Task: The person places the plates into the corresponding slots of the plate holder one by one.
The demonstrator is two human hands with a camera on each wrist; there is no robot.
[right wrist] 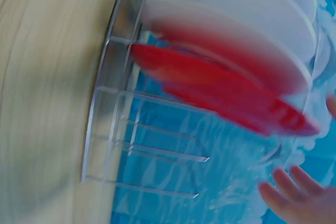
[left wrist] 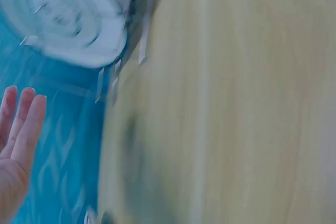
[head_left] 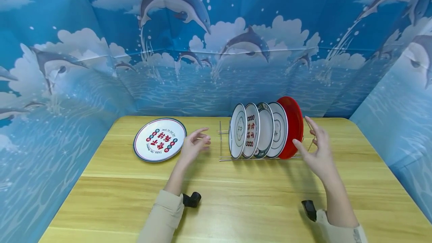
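Observation:
My left hand (head_left: pixel 192 147) hovers between a flat white plate (head_left: pixel 159 140) with red lettering and the left end of a wire dish rack (head_left: pixel 233 159). Its fingers are relaxed and hold nothing; in the left wrist view the fingers (left wrist: pixel 29 129) are apart from the nearest rack plate (left wrist: pixel 63 19). At the rack's right end, beside a red plate (head_left: pixel 293 126), my right hand (head_left: pixel 318 153) is spread with thumb and fingers apart. The right wrist view shows a gap between its fingers (right wrist: pixel 286 187) and the red plate (right wrist: pixel 210 87).
Several white patterned plates, one with red lettering (head_left: pixel 251 130), stand upright in the rack left of the red one. Bare wire slots (right wrist: pixel 163 153) lie beyond the red plate. A dolphin-print backdrop (head_left: pixel 216 78) rises behind the wooden table (head_left: pixel 236 205).

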